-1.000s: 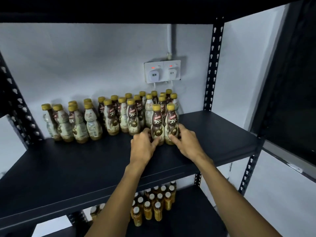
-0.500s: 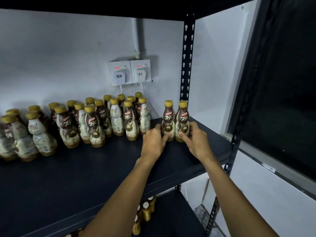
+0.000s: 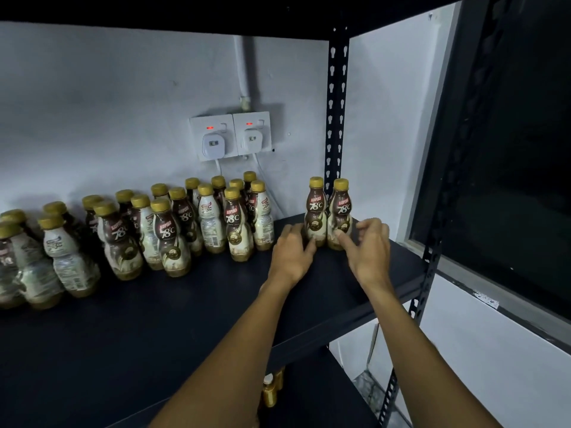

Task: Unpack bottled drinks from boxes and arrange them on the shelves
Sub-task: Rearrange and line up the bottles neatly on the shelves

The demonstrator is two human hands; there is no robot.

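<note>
The left hand (image 3: 293, 251) reaches across the dark shelf (image 3: 154, 329) and holds the base of the left bottle (image 3: 315, 211), its fingers bent round the lower body and the thumb in front. The right hand (image 3: 369, 248) is just beside it with fingers spread and loose, somewhat blurred; its forefinger tip touches the lower part of the right bottle (image 3: 340, 211) and it grips nothing. From the left edge of the shelf, a large group of bottles (image 3: 173, 230) with gold caps and brown-and-cream labels stands upright along the far side near the wall, running toward the middle. Above its right end, two white wall sockets (image 3: 230, 137) each carry a white plug with a red light lit, and cables hang down behind the bottles. To the right, set apart from the group by a gap, the two handled bottles stand upright and touching, at the far right of the shelf just in front of the perforated black post (image 3: 336, 103). Below the shelf's near edge, a few gold-capped bottles (image 3: 272, 390) show on the lower shelf (image 3: 309, 396). A dark window (image 3: 509, 149) fills the far right.
</note>
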